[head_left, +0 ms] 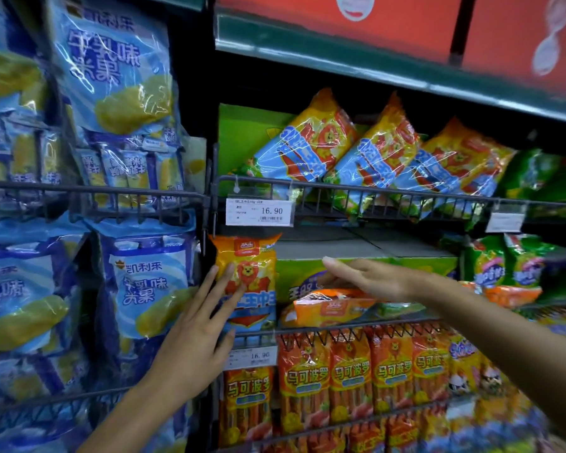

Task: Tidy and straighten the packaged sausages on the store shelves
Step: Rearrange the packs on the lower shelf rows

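An orange and blue sausage pack with a lion (247,273) stands upright at the left end of the middle shelf. My left hand (196,331) lies flat against its front with straight fingers. My right hand (370,276) hovers open, fingers stretched leftward, just above an orange sausage pack lying flat (334,307) behind the wire rail; whether it touches the pack is unclear. A green carton (373,269) sits behind both. Three lion packs (311,142) lean to the right on the shelf above.
Red-orange sausage packs (350,374) stand in a row on the lower shelf. Blue rice snack bags (138,282) fill the racks at left. Green packs (504,266) sit at right. A price tag reading 16.90 (258,211) hangs on the upper wire rail (389,191).
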